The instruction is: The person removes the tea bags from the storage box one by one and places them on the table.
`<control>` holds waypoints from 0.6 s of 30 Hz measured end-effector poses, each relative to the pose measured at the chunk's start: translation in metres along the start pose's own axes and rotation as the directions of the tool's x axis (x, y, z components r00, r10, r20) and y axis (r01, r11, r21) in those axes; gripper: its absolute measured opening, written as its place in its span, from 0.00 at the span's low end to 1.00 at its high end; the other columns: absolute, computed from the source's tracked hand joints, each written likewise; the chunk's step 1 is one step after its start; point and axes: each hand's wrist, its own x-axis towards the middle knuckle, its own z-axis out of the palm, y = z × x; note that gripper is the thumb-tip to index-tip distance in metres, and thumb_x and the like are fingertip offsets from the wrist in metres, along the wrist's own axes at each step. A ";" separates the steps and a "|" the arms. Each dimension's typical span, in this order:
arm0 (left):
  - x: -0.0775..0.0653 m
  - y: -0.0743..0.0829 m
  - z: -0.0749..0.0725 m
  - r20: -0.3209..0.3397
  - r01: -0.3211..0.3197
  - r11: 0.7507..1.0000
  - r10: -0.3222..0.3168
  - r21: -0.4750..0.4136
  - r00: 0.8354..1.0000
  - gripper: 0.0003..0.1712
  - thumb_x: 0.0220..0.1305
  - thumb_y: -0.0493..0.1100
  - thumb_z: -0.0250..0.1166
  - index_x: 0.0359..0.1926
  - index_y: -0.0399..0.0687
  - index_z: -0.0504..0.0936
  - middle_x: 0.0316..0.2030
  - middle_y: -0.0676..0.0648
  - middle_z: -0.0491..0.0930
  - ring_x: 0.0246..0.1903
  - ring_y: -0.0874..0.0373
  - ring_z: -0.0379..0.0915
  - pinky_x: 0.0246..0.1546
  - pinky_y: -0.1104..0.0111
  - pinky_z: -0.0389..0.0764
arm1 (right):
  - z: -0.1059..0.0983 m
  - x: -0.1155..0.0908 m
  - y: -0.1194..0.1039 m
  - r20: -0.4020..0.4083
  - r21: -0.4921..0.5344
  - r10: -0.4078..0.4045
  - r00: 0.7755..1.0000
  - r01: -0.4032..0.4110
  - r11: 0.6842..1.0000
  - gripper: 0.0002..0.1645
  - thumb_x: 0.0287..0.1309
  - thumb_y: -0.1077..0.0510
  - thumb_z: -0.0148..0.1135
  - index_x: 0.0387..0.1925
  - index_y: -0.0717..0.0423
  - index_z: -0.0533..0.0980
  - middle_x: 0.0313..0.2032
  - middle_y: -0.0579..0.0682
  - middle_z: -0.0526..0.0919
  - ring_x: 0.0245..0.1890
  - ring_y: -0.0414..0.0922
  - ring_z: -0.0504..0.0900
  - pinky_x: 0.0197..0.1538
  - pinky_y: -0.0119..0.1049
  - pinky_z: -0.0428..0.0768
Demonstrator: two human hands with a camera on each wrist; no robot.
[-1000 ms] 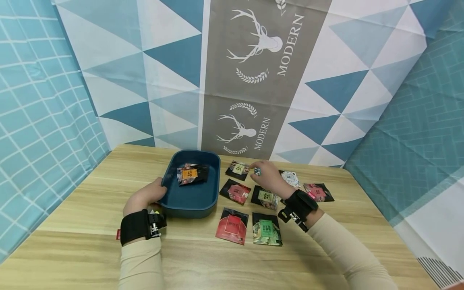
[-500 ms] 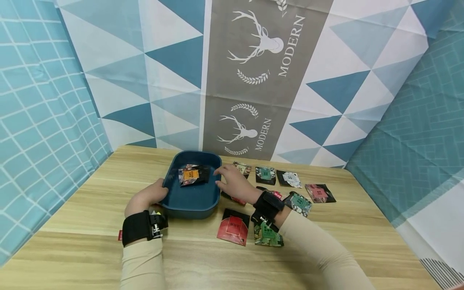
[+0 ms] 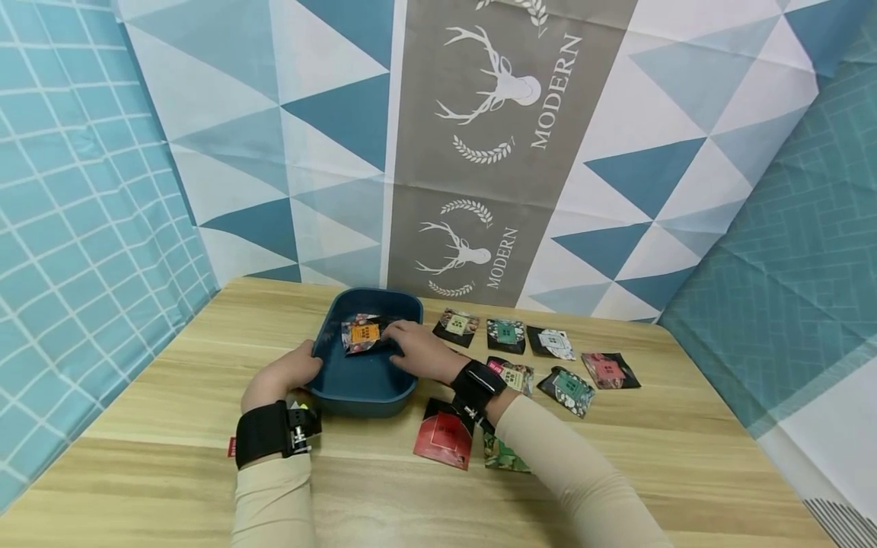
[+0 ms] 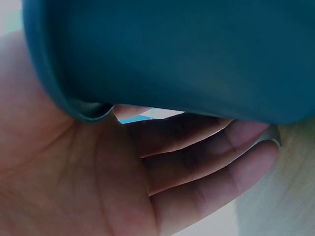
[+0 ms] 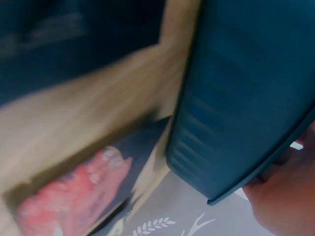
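A dark blue plastic bin [image 3: 358, 397] stands on the table. My left hand [image 3: 286, 373] grips its left wall; in the left wrist view, my fingers [image 4: 197, 169] lie along the outside of the wall. Inside the bin lies a packet with an orange label [image 3: 365, 333], with a dark part at its right end. My right hand [image 3: 426, 354] reaches over the bin's right rim, fingertips at that dark end and thumb apart from them. In the right wrist view the bin's wall [image 5: 246, 93] hides most of the hand.
Several flat packets lie right of the bin, among them a red packet [image 3: 444, 435], a white-label packet [image 3: 551, 343] and a pink-label packet [image 3: 610, 371]. A green packet [image 3: 505, 455] is partly hidden under my right forearm. A patterned cloth [image 3: 329, 152] hangs behind the table.
My right hand has moved left from the far row of packets, across the rim and into the bin. A green-label packet in that row is now uncovered. My left hand stays on the bin.
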 end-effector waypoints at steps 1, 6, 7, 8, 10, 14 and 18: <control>0.000 0.000 0.001 0.000 0.001 1.000 -0.001 -0.001 1.000 0.28 0.68 0.35 0.33 0.66 0.26 0.41 0.54 0.24 0.56 0.45 0.39 0.67 0.40 0.55 0.77 | -0.001 0.001 -0.001 0.010 -0.014 0.000 1.000 0.000 1.000 0.24 0.60 0.57 0.58 0.58 0.56 0.71 0.58 0.53 0.72 0.58 0.46 0.71 0.60 0.37 0.70; 0.001 0.000 0.001 -0.012 0.002 1.000 -0.002 -0.008 1.000 0.28 0.67 0.33 0.33 0.66 0.26 0.40 0.54 0.24 0.57 0.45 0.39 0.68 0.39 0.55 0.77 | -0.002 0.010 -0.005 0.067 -0.074 0.047 0.997 -0.042 0.996 0.30 0.61 0.56 0.58 0.64 0.56 0.65 0.63 0.53 0.67 0.63 0.47 0.67 0.64 0.40 0.66; 0.001 -0.001 0.001 -0.014 0.001 1.000 -0.002 -0.009 1.000 0.28 0.67 0.33 0.33 0.66 0.26 0.41 0.54 0.24 0.57 0.45 0.39 0.68 0.39 0.55 0.77 | -0.001 0.012 -0.005 0.076 -0.085 0.058 0.995 -0.051 0.995 0.30 0.61 0.56 0.57 0.64 0.56 0.64 0.64 0.53 0.66 0.64 0.47 0.66 0.64 0.40 0.66; 0.002 -0.001 0.002 -0.016 0.000 1.000 0.000 -0.008 1.000 0.28 0.67 0.33 0.33 0.65 0.26 0.41 0.54 0.24 0.57 0.45 0.39 0.68 0.39 0.55 0.77 | 0.000 0.014 -0.005 0.086 -0.094 0.071 0.994 -0.062 0.994 0.31 0.61 0.56 0.57 0.65 0.55 0.63 0.64 0.53 0.66 0.64 0.47 0.66 0.64 0.40 0.66; 0.002 -0.002 0.002 -0.016 0.000 1.000 0.000 -0.007 1.000 0.28 0.67 0.33 0.33 0.66 0.26 0.41 0.54 0.24 0.57 0.45 0.39 0.68 0.39 0.55 0.77 | 0.001 0.019 -0.006 0.106 -0.103 0.095 0.990 -0.084 0.991 0.32 0.62 0.56 0.56 0.66 0.54 0.62 0.65 0.53 0.65 0.64 0.47 0.66 0.63 0.39 0.67; 0.002 -0.002 0.002 -0.013 -0.002 1.000 0.002 0.001 1.000 0.28 0.68 0.34 0.33 0.66 0.27 0.41 0.55 0.24 0.57 0.45 0.39 0.68 0.39 0.55 0.77 | 0.002 0.028 -0.007 0.162 -0.131 0.150 0.975 -0.130 0.983 0.34 0.62 0.55 0.56 0.68 0.51 0.60 0.67 0.51 0.62 0.65 0.46 0.66 0.63 0.40 0.68; 0.002 -0.002 0.002 -0.020 -0.003 1.000 0.003 0.017 1.000 0.28 0.68 0.34 0.34 0.66 0.27 0.42 0.55 0.24 0.57 0.45 0.39 0.68 0.38 0.55 0.78 | 0.003 0.036 -0.009 0.209 -0.159 0.189 0.960 -0.157 0.975 0.35 0.63 0.54 0.56 0.69 0.50 0.57 0.69 0.50 0.60 0.67 0.46 0.62 0.65 0.41 0.65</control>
